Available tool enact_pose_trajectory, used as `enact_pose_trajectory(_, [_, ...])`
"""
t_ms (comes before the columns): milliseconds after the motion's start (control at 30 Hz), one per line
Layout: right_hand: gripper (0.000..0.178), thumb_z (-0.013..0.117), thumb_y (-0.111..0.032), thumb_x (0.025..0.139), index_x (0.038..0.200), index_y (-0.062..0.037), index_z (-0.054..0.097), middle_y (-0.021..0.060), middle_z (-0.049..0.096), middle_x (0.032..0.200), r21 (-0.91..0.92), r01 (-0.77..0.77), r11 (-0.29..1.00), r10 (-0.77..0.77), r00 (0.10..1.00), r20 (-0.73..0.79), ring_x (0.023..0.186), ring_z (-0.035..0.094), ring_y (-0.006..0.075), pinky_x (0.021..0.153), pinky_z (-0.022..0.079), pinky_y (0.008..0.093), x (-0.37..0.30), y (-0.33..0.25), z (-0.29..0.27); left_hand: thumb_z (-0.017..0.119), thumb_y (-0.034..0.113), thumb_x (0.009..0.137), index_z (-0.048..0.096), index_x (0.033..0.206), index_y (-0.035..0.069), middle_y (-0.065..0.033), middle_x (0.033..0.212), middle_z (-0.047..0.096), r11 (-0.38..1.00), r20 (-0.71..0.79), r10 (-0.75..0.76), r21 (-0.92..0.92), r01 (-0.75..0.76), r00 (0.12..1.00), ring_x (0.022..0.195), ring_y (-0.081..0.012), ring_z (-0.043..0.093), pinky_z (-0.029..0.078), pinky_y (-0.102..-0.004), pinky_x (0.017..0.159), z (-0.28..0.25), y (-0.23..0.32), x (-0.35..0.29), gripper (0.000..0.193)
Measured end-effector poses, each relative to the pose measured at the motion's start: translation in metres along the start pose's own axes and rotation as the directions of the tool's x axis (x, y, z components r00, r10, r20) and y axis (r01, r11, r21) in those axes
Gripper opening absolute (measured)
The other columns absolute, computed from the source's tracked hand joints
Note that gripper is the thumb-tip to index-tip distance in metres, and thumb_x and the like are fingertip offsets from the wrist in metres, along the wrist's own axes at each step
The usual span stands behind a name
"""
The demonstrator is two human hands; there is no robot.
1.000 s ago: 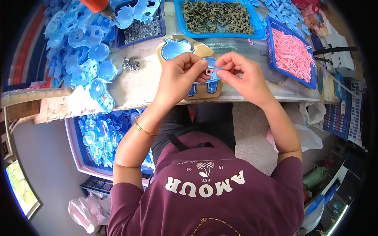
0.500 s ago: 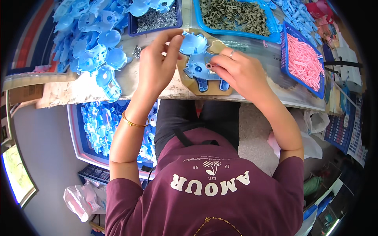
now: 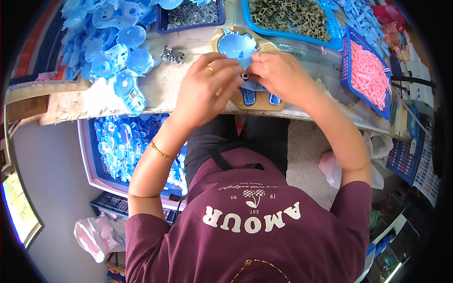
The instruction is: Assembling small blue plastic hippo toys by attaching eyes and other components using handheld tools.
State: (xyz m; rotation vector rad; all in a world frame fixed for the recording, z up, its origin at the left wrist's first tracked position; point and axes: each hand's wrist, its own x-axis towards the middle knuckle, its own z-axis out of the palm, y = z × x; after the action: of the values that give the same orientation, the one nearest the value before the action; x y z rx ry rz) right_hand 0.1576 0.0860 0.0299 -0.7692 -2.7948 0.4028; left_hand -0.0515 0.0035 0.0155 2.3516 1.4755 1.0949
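Head view, containers: a dark-blue basket (image 3: 162, 22) of small clear pieces, a bright-blue tray (image 3: 286, 37) of olive-brown parts, and, toward the tabletop's (image 3: 165, 89) right end, a blue mesh basket (image 3: 346, 70) of pink sticks. Fingers: left hand (image 3: 212, 85), loosely curled, slightly parted, grip not clear; right hand (image 3: 281, 73), bent, tips drawn together at a small ring-ended part (image 3: 245, 76), hold on it not certain. Pose: both hands converge over a light-blue animal-shaped shell (image 3: 236, 45) lying in a tan holder (image 3: 257, 106) at the tabletop's near edge, wrists bent inward.
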Motion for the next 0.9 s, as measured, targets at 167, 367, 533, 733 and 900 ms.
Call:
enact_pose_trajectory(167, [0.013,0.073,-0.010,0.080,0.092,-0.0074,0.070,0.0079,0.062,0.091,0.088,-0.011,0.996,0.013,1.000,-0.022,0.089,0.064,0.0303,0.075,0.053,0.0423,-0.013,0.000,-0.002,0.072,0.029,0.087,0.069,0.110,0.011,-0.0070,0.123,0.063,0.981,0.183,0.125,0.121,-0.149,0.975,0.125,-0.0314,0.053,0.042,-0.0464,0.108,0.009,0.004,-0.008,0.028])
enact_pose_trajectory(367, [0.012,0.075,-0.010,0.078,0.085,-0.0087,0.066,0.0051,0.057,0.086,0.017,-0.160,0.987,0.160,0.970,-0.185,0.089,0.061,0.0250,0.071,0.050,0.0386,-0.041,0.000,-0.013,0.071,0.029,0.089,0.068,0.110,0.012,-0.0062,0.123,0.062,0.984,0.176,0.096,0.130,-0.119,0.980,0.127,-0.0311,0.052,0.040,-0.0474,0.110,0.011,0.005,-0.010,0.028])
enact_pose_trajectory(533, [0.012,0.075,-0.012,0.079,0.082,-0.0090,0.065,0.0039,0.057,0.084,-0.011,-0.137,0.990,0.128,0.949,-0.288,0.083,0.061,0.0243,0.067,0.049,0.0389,-0.039,0.005,-0.010,0.072,0.027,0.088,0.069,0.109,0.012,-0.0062,0.124,0.062,0.991,0.166,0.085,0.084,-0.100,0.982,0.127,-0.0319,0.051,0.039,-0.0478,0.110,0.015,0.004,-0.008,0.026])
enact_pose_trajectory(733, [0.010,0.074,-0.013,0.079,0.081,-0.0088,0.066,0.0046,0.059,0.082,0.032,-0.203,0.979,0.205,0.970,-0.128,0.082,0.062,0.0257,0.067,0.050,0.0388,-0.034,0.013,-0.009,0.072,0.025,0.087,0.070,0.108,0.010,-0.0070,0.123,0.063,0.989,0.151,0.079,0.109,-0.096,0.985,0.126,-0.0329,0.052,0.040,-0.0482,0.109,0.011,0.005,-0.006,0.025])
enact_pose_trajectory(900, [0.019,0.075,-0.011,0.083,0.101,-0.0073,0.070,0.0064,0.064,0.093,0.165,-0.168,0.972,0.184,0.979,-0.088,0.089,0.065,0.0231,0.072,0.051,0.0345,-0.012,-0.005,-0.027,0.073,0.021,0.085,0.069,0.110,0.007,-0.0104,0.121,0.064,0.996,0.138,0.089,0.014,-0.091,0.986,0.123,-0.0356,0.053,0.044,-0.0469,0.104,0.012,0.005,-0.007,0.028])
